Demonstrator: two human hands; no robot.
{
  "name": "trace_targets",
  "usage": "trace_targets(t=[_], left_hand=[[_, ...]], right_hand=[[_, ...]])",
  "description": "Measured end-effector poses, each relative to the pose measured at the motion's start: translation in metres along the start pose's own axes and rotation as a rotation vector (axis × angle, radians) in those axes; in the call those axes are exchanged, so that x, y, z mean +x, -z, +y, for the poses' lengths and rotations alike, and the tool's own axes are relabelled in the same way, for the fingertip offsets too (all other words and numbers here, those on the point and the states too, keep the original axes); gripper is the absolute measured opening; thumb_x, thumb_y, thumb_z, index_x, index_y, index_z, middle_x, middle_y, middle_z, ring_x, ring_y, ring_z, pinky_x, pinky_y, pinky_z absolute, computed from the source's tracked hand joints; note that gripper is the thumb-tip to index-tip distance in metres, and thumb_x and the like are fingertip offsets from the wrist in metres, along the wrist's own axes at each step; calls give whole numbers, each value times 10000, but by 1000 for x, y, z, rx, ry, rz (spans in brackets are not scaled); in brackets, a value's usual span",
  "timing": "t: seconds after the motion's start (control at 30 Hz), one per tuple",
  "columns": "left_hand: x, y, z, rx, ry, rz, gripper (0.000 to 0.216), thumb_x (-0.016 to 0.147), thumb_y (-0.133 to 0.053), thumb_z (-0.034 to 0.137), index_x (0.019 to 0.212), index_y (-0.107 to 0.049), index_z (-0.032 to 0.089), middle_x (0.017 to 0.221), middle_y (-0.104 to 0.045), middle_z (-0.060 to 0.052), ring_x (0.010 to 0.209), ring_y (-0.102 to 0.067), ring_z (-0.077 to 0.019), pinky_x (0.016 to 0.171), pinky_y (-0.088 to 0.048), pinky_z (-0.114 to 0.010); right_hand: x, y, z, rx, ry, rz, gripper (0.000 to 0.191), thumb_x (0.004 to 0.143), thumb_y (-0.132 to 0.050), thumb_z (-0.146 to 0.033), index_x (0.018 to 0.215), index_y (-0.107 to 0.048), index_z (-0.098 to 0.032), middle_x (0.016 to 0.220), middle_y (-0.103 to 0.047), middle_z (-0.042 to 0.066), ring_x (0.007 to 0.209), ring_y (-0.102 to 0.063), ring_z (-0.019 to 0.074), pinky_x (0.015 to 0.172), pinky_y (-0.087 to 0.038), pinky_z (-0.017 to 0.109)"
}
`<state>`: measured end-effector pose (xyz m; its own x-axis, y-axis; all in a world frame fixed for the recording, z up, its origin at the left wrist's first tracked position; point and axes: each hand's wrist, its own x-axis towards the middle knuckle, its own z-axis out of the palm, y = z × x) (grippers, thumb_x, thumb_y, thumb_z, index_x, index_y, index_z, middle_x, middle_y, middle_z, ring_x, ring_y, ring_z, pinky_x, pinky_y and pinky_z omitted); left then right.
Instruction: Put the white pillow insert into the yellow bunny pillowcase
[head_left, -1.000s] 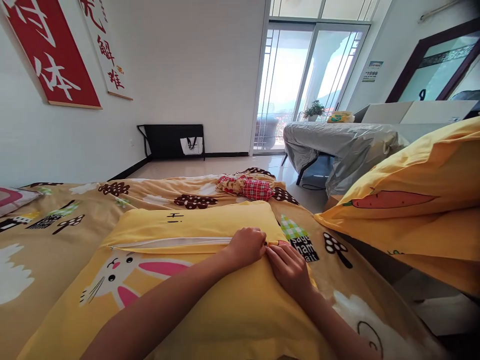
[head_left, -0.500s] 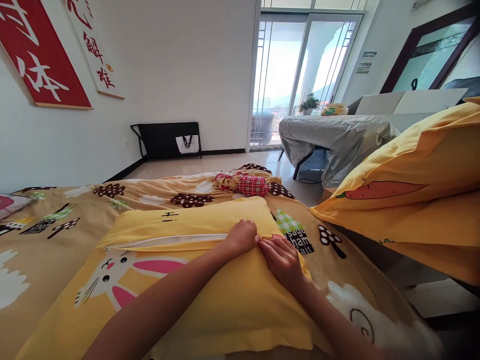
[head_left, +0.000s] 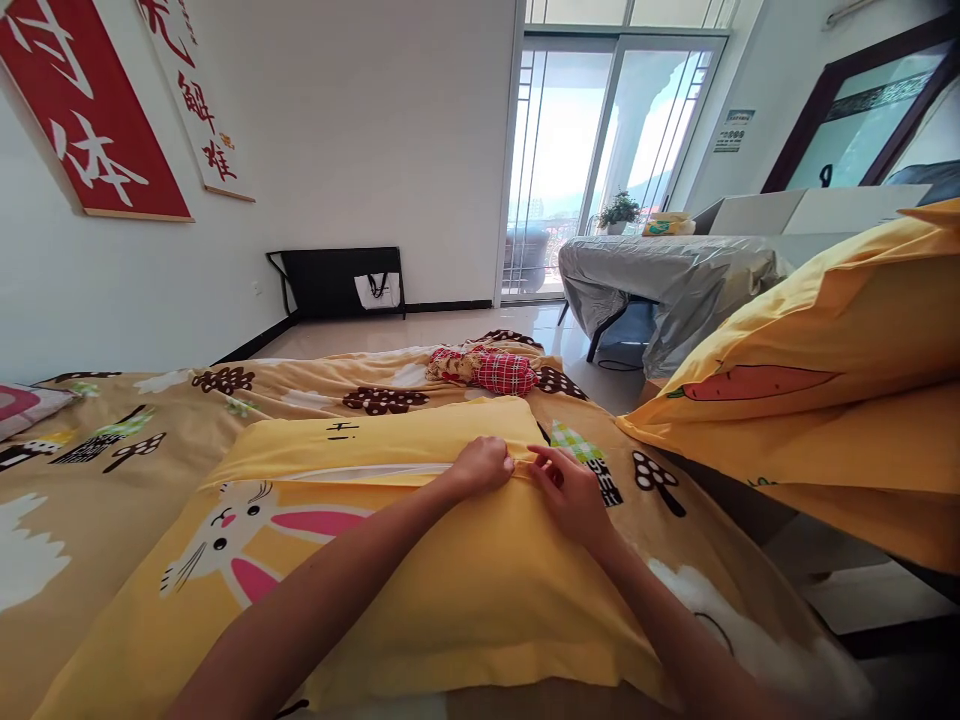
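Observation:
A yellow pillowcase [head_left: 450, 570] with a printed rabbit lies in front of me, with a pillow's bulk inside. A long slit opening [head_left: 390, 472] with a whitish strip runs across its upper part. My left hand [head_left: 484, 466] is closed in a fist on the edge of this opening, at its right portion. Just to the right, my right hand [head_left: 571, 492] has its thumb and index finger bent at the same edge in a loose pinch. What lies between its fingertips is too small to make out clearly.
A patterned brown blanket [head_left: 120, 520] spreads beneath the pillow. A red checked cloth bundle [head_left: 506, 371] rests beyond it. At the right stands another yellow pillow [head_left: 840, 350] with a carrot print. Farther back are a plastic-covered table [head_left: 637, 262] and a black folded frame [head_left: 337, 283].
My right hand's fingers have loosened from a tight pinch and shifted slightly right, away from my left hand. My left fist keeps its hold on the pillowcase edge.

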<state>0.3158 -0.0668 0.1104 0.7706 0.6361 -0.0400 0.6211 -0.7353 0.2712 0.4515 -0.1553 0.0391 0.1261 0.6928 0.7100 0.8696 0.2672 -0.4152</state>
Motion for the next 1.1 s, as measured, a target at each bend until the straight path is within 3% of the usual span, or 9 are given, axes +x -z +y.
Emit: trace_targets(t=[0.13,0.3,0.47,0.6,0.73,0.87,1.0,1.1], left_hand=[[-2,1,3,49,-23,5,328,917,-397,253,1039,-651,84,1079,-677,-166,1003,-632,-249,850,-487,-323],[-13,10,-4,123,6,31,276,885,-452,216,1070,-618,99,1081,-657,-193,1013,-628,-281,827,-496,-353],[-41,26,-42,172,85,65,228,882,-445,188,1018,-608,106,1068,-650,-190,996,-621,-299,796,-485,-368],[-62,33,-68,149,97,67,231,927,-391,218,992,-593,129,1008,-675,-131,913,-632,-238,758,-469,-313],[-65,33,-72,128,82,80,227,938,-388,236,995,-587,142,1013,-680,-100,915,-626,-214,762,-449,-288],[-61,28,-71,126,83,94,232,939,-382,238,982,-583,132,1003,-679,-117,908,-628,-232,742,-440,-303],[-66,26,-77,131,93,104,207,932,-391,232,972,-571,138,987,-675,-133,894,-630,-250,707,-427,-313],[-84,31,-96,142,116,117,173,919,-398,201,941,-560,145,951,-670,-132,874,-627,-256,692,-411,-317]], right_hand=[[15,-1,4,-209,77,-171,221,916,-524,-290,838,-723,-233,803,-679,10,659,-627,119,608,-435,231],[14,-6,13,-235,168,-91,256,921,-528,-284,769,-724,-221,753,-692,4,653,-626,109,628,-414,226],[14,-1,16,-205,120,-104,278,924,-511,-322,762,-712,-219,774,-689,13,677,-617,125,644,-420,243],[24,-1,-9,-286,176,-99,186,882,-536,-259,956,-695,-197,991,-672,77,919,-588,215,820,-426,338],[39,-16,-53,-283,348,-226,330,855,-548,-185,1182,-594,-186,1109,-645,94,1005,-549,227,894,-374,367],[52,-40,-77,-398,348,-372,177,888,-509,-164,990,-652,-177,946,-668,73,914,-566,211,826,-353,347],[51,-48,-72,-462,372,-435,202,905,-477,-129,840,-665,-165,869,-662,60,849,-568,186,771,-336,324],[42,-45,-66,-479,387,-411,214,905,-468,-113,826,-661,-159,842,-657,55,819,-560,179,758,-328,321]])
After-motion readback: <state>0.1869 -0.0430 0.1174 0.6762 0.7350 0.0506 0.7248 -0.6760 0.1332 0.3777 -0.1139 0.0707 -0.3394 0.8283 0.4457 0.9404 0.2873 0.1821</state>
